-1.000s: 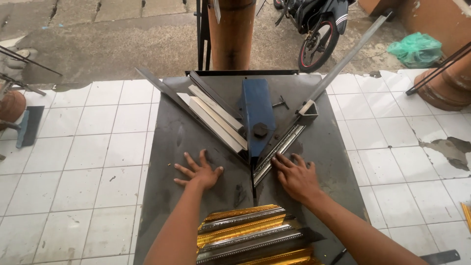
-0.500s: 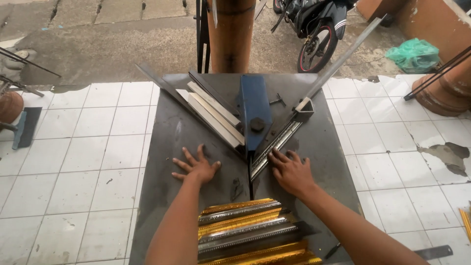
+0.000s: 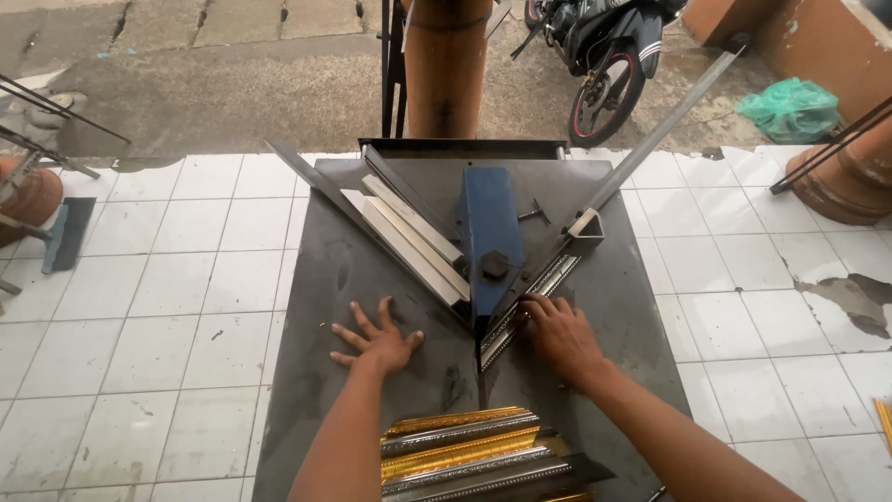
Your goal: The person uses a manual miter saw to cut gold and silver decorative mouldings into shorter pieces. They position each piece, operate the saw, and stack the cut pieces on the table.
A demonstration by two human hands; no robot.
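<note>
My left hand lies flat with fingers spread on the dark metal table, holding nothing. My right hand rests on a silver ornate frame moulding strip that lies along the right fence, its fingers curled over the strip's near end. Between my hands stands the blue cutter block with a black knob. Pale wooden strips lie along the left fence, just beyond my left hand.
Gold and silver moulding pieces are stacked at the table's near edge. A long metal bar angles off to the upper right. A brown post, a motorbike and a green bag stand beyond, with white floor tiles around.
My right hand has slid up along the silver strip toward the cutter. My left hand stays flat on the table.
</note>
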